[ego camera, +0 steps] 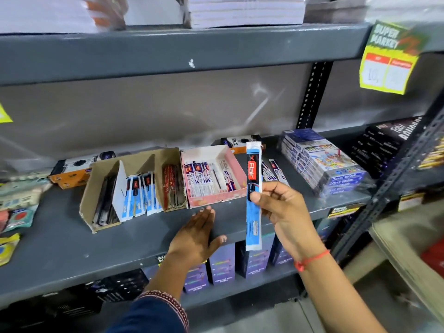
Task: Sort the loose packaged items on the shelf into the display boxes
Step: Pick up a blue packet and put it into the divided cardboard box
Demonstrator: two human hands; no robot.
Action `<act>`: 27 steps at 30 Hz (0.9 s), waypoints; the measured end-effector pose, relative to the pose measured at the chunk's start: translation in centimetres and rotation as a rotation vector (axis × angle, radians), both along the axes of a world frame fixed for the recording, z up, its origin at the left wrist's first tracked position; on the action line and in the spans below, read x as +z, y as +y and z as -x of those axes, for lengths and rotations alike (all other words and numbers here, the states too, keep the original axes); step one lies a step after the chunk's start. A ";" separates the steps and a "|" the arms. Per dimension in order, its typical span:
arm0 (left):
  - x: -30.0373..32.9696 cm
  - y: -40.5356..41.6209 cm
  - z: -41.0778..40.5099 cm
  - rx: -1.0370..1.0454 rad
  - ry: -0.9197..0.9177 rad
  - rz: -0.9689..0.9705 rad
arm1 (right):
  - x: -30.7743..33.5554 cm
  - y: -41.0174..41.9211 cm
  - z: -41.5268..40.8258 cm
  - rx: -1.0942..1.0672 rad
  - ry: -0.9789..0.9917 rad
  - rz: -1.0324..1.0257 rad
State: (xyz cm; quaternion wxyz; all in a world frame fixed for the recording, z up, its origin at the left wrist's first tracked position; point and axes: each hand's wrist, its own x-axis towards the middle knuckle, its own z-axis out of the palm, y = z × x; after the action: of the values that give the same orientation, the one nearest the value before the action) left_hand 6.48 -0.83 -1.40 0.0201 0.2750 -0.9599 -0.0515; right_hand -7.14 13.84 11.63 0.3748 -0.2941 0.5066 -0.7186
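Observation:
My right hand [281, 207] holds a long blue Flair pen packet [253, 219] upright in front of the shelf, pinched near its middle. My left hand [197, 234] lies flat, fingers apart, on the grey shelf's front edge [120, 251] below the pink display box [230, 162], which holds several white and blue pen packets. To its left, a brown cardboard display box [96, 188] with dividers holds dark packets, blue Flair packets [139, 191] and red packets [171, 186]. A few loose pen packets [276, 171] lie on the shelf right of the pink box.
A wrapped stack of colour-pen boxes [324, 162] stands at the right, black boxes [389, 143] beyond it. An orange and white carton [72, 169] sits behind the brown box. Blister packs [16, 203] lie far left. Purple boxes [221, 265] fill the shelf below.

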 end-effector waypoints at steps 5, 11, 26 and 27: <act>-0.2 -0.2 0.5 0.040 -0.023 -0.018 | 0.9 0.5 -1.0 0.002 0.051 0.021; -0.1 -0.2 0.3 0.053 -0.026 -0.034 | 1.0 0.1 -1.2 0.025 0.058 0.021; -0.2 -3.5 -13.5 0.344 0.080 0.004 | -1.1 -15.9 -8.5 0.293 0.260 -0.351; -0.2 -3.8 -14.6 0.379 0.082 0.001 | -1.1 -17.3 -9.1 0.306 0.302 -0.377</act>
State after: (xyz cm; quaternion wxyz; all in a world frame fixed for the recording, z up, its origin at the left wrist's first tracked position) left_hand 21.10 -4.66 -1.57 0.0688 0.4483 -0.8894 -0.0572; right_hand 1.99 -3.44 10.54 0.4470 -0.3961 0.6311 -0.4950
